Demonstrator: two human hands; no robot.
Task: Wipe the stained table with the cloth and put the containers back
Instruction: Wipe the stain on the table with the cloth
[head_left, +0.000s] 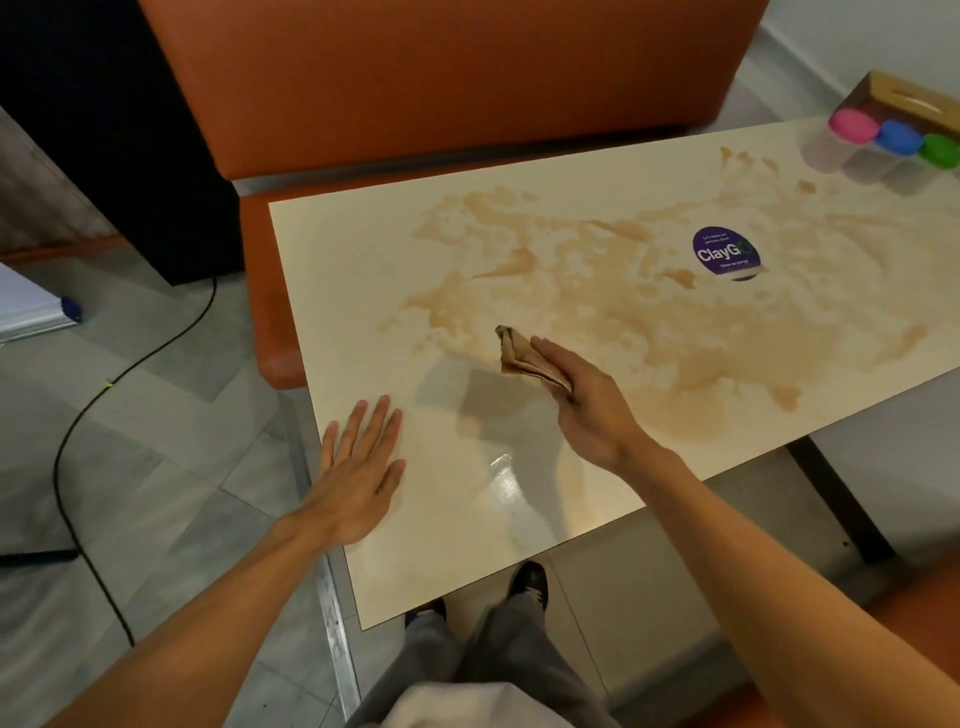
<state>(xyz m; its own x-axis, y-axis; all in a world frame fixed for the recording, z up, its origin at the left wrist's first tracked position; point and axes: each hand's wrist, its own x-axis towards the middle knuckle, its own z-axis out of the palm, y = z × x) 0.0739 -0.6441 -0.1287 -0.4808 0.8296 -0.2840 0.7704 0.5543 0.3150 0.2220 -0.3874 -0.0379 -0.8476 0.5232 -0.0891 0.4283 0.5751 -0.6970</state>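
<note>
Okay, so your right hand has the folded cloth pinched between thumb and fingers, and it sits right at the near-left edge of the big brown stain. Your left hand is flat on a bare bit of the table, fingers spread, holding nothing, basically just bracing you. The thing that matters: almost the whole stain lies ahead and to the right of the cloth, and its long axis runs along the length of the table toward the far right corner, going past the round purple sticker. So I'd say it's the right hand's job, with long strokes along that line rather than across it, and the far end looks like a stretch from where you stand. The three containers, with pink, blue and green lids, stand side by side at that far right corner, just in front of a wooden tray and well apart from both hands. Their bodies look clear, but they're too blurry at the frame edge to tell what's inside, if anything.
</note>
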